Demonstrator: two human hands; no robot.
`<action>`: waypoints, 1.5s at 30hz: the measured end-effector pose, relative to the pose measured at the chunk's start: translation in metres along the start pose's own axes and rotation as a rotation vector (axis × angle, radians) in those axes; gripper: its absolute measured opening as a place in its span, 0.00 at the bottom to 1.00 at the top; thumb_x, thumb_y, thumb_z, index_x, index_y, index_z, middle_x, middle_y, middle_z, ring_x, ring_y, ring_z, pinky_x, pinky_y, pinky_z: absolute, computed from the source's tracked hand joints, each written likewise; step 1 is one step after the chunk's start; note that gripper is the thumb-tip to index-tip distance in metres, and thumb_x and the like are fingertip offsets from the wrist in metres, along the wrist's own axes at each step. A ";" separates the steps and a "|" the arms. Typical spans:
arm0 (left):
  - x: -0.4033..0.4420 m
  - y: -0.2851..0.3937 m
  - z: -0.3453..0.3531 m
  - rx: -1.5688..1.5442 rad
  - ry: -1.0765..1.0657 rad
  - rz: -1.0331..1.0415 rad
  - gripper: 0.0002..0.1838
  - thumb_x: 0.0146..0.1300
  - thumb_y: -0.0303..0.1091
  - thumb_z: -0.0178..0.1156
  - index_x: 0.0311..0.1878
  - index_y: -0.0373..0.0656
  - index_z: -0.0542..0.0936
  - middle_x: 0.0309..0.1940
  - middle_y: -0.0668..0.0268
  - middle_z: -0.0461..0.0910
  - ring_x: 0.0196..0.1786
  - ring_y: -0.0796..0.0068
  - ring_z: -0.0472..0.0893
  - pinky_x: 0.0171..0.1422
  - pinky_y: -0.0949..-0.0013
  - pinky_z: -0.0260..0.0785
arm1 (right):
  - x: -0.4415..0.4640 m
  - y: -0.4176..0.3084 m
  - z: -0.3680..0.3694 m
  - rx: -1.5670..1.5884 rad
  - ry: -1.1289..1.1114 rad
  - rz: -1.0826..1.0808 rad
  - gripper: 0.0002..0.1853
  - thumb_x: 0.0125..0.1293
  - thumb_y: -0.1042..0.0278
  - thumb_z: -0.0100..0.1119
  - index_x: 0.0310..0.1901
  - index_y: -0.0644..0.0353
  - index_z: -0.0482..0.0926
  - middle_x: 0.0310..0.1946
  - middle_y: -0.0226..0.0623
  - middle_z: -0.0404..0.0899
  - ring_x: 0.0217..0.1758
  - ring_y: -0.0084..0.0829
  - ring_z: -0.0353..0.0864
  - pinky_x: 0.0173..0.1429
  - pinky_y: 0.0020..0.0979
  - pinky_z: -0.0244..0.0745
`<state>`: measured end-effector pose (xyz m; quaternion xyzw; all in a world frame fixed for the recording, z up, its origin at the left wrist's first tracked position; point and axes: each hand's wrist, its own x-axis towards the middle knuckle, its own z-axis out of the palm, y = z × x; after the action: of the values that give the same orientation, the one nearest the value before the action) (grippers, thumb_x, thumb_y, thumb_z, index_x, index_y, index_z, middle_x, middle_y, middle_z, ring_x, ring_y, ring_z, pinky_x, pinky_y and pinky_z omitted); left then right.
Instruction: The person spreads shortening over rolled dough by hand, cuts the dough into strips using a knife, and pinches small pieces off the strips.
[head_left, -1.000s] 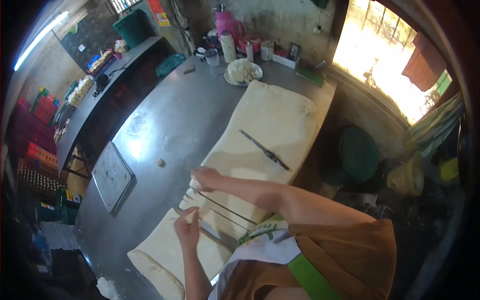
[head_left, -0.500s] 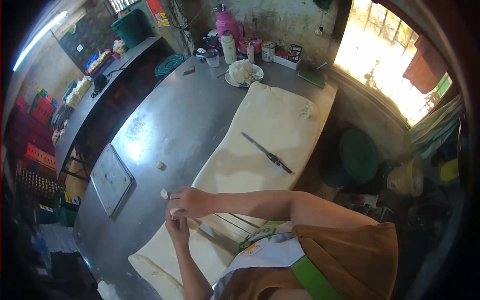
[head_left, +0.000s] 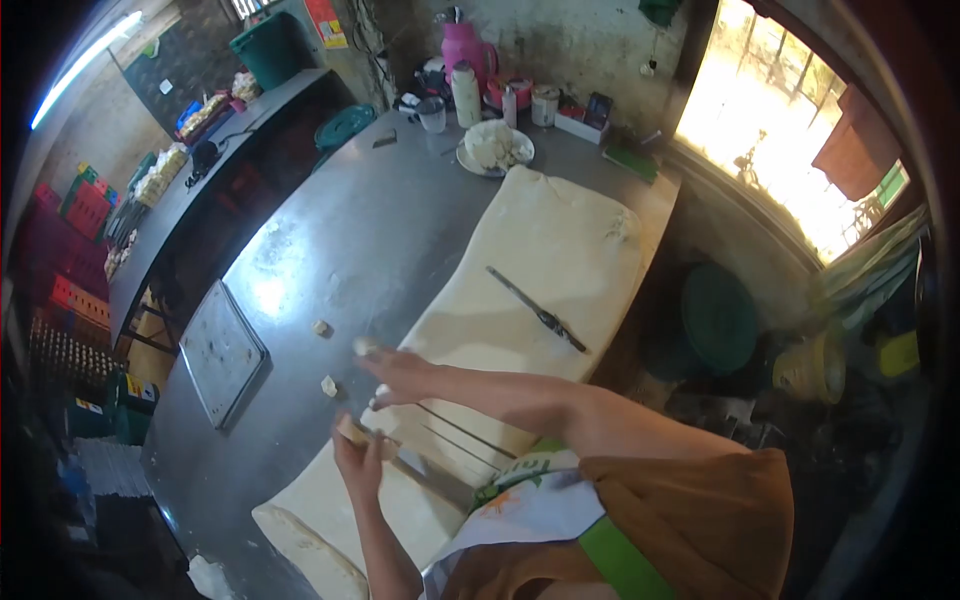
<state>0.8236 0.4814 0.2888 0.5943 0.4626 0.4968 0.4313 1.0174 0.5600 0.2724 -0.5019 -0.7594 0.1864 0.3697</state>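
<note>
My left hand (head_left: pixel 358 462) is closed around a piece of dough (head_left: pixel 350 430) over the near part of the dough slab. Just beyond it is my right hand (head_left: pixel 400 376), smeared by motion, with a pale lump of dough (head_left: pixel 367 348) at its fingertips. Beneath both hands lies a long, thick dough slab (head_left: pixel 500 290); narrow cut strips (head_left: pixel 455 440) show beside my right forearm. A knife (head_left: pixel 537 308) rests on the slab's far part. Two small dough lumps (head_left: pixel 330 386) (head_left: pixel 320 328) sit on the metal table to the left.
A flat metal tray (head_left: pixel 222 355) lies on the metal table (head_left: pixel 360 230) at left. Near the back wall stand a plate of dough (head_left: pixel 492 150), a pink jug (head_left: pixel 468 50), bottles and a green booklet (head_left: pixel 632 163). Green bins (head_left: pixel 718 318) stand below the window.
My hands, together before, are now apart. The right hand has moved up and right, away from the left, with a dough lump at its fingers. The left keeps its piece.
</note>
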 end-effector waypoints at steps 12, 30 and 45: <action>0.006 0.004 -0.002 0.397 -0.152 -0.024 0.15 0.60 0.17 0.58 0.50 0.35 0.80 0.41 0.60 0.84 0.41 0.74 0.81 0.47 0.71 0.73 | -0.011 -0.073 -0.011 0.125 -0.174 0.064 0.14 0.58 0.55 0.64 0.38 0.57 0.81 0.44 0.46 0.81 0.48 0.45 0.82 0.49 0.43 0.76; 0.019 0.022 -0.014 0.294 -0.154 0.055 0.11 0.66 0.24 0.58 0.50 0.36 0.81 0.38 0.62 0.84 0.39 0.69 0.81 0.48 0.68 0.73 | -0.013 -0.091 -0.018 0.308 -0.109 0.007 0.21 0.56 0.52 0.68 0.45 0.57 0.77 0.45 0.45 0.80 0.54 0.50 0.78 0.50 0.44 0.75; 0.010 0.023 -0.009 0.397 0.083 0.496 0.21 0.66 0.23 0.56 0.62 0.35 0.75 0.40 0.63 0.83 0.37 0.66 0.81 0.46 0.67 0.74 | -0.024 -0.082 0.000 0.292 -0.291 -0.251 0.15 0.60 0.55 0.65 0.38 0.59 0.80 0.37 0.42 0.80 0.50 0.44 0.80 0.50 0.47 0.75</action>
<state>0.8187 0.4873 0.3139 0.7408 0.4087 0.5107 0.1530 0.9719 0.5031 0.3172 -0.3127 -0.8260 0.3171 0.3454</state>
